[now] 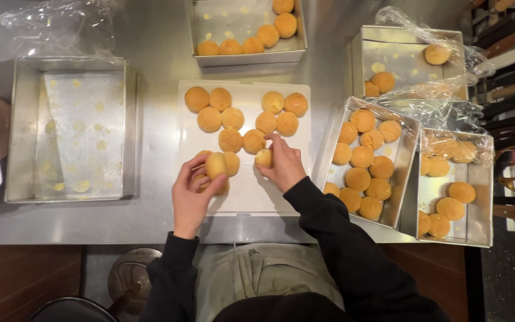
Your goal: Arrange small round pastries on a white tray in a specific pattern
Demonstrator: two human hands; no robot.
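It was a bakery kitchen. A steel counter [150,53] carried metal trays [25,131] of round buns [362,158]. Knives [511,56] lay alongside.

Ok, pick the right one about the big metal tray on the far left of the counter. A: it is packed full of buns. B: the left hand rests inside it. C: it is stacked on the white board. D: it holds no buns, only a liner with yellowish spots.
D: the metal tray holds only a spotted liner, while the left hand grips a bun over the white board.
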